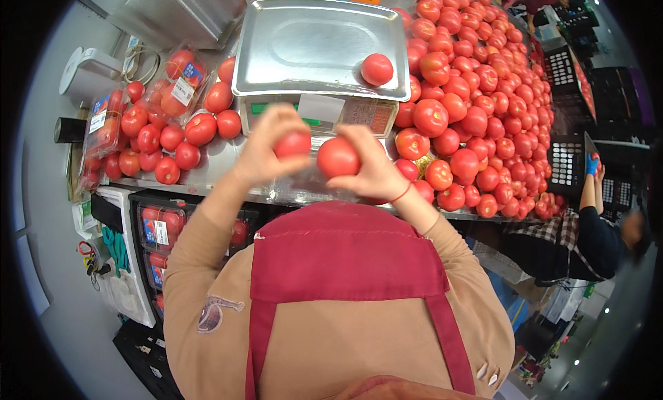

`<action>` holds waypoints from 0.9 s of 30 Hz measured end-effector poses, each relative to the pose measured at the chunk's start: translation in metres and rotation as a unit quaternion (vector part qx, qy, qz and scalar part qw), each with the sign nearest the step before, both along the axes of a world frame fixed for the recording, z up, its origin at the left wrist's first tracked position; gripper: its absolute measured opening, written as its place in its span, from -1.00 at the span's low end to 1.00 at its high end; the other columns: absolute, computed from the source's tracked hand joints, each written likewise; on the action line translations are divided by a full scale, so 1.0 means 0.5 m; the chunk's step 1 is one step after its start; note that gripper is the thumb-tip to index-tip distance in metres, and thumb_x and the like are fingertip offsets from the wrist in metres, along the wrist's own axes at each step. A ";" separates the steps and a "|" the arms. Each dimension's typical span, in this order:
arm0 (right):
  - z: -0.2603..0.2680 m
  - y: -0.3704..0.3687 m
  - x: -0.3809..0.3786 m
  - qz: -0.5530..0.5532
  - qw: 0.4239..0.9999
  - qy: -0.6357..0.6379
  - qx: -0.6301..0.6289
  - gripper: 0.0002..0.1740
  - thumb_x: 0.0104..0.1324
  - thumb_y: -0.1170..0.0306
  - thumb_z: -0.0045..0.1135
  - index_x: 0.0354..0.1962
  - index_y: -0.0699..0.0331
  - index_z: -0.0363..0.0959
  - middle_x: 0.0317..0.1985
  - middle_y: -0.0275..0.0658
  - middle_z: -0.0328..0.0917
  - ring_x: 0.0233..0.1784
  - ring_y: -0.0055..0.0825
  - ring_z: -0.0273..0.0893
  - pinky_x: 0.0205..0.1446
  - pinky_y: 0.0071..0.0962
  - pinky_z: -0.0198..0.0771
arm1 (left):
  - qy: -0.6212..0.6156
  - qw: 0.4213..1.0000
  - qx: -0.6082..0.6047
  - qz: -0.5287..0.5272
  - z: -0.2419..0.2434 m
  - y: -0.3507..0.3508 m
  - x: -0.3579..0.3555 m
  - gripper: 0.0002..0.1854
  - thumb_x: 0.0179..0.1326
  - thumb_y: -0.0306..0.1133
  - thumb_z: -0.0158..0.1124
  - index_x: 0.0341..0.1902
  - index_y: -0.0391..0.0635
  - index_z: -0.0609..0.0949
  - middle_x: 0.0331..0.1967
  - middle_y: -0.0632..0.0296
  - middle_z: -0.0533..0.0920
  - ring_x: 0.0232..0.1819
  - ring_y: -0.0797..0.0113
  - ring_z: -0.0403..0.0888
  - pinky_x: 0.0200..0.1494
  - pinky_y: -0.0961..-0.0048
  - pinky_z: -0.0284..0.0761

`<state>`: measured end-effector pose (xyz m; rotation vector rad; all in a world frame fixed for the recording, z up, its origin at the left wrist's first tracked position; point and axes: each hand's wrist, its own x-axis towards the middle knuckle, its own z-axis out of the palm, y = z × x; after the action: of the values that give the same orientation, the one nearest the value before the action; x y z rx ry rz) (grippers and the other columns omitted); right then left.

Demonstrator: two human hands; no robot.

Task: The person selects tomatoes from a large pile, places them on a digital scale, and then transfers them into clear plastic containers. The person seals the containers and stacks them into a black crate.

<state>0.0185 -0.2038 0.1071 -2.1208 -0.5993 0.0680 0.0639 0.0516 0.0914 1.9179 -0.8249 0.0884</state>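
My left hand (272, 144), slightly blurred, holds a red tomato (293, 144) between thumb and fingers. A larger tomato (338, 157) is gripped by my right hand (368, 164), close beside the first one. Both are just in front of a weighing scale (316, 43) with a steel pan. One more tomato (377, 69) rests on the pan's near right corner. A white paper piece (321, 108) covers part of the scale's front panel, near its keys.
Right of the scale lies a large heap of tomatoes (474, 120). On the left are loose tomatoes (171, 137), labelled clear plastic packs (178, 87) and stacked clear trays (176, 17). Packed crates stand below the steel table's edge (217, 185). A co-worker (590, 239) is at the far right by black crates (566, 162).
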 end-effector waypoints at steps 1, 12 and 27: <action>-0.015 0.013 -0.013 0.019 0.998 -0.022 -0.049 0.03 -0.12 0.27 0.55 0.29 0.31 0.16 0.13 -0.01 0.33 0.22 -0.06 0.36 0.24 -0.22 0.36 | 0.023 0.999 0.019 -0.016 -0.024 -0.016 -0.038 -0.32 -0.17 -0.27 0.59 0.12 -0.02 0.55 0.10 0.05 0.44 0.14 0.06 0.47 0.20 0.19 0.40; -0.002 -0.089 0.251 -0.267 0.935 -0.184 -0.143 -0.40 0.12 0.14 0.31 0.05 0.30 0.48 0.01 0.04 0.51 0.07 -0.01 0.47 0.21 -0.19 0.36 | -0.127 0.946 0.298 -0.005 -0.088 -0.045 -0.072 -0.20 -0.19 -0.17 0.55 0.27 0.30 0.49 0.37 0.11 0.33 0.41 0.04 0.25 0.39 -0.13 0.10; -0.024 0.084 -0.054 0.076 0.996 -0.050 -0.012 -0.52 0.08 0.42 0.34 -0.02 0.24 0.42 -0.04 -0.09 0.43 0.05 -0.06 0.44 0.07 -0.21 0.42 | -0.064 0.979 0.191 0.013 -0.140 -0.029 -0.033 -0.58 0.22 -0.34 0.25 0.19 0.03 0.56 0.27 0.13 0.47 0.31 0.08 0.40 0.35 0.11 0.28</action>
<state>-0.0086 -0.1617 0.0949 -2.1079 -0.8234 0.0551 0.0476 0.0372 0.0213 2.3034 -0.9559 0.0728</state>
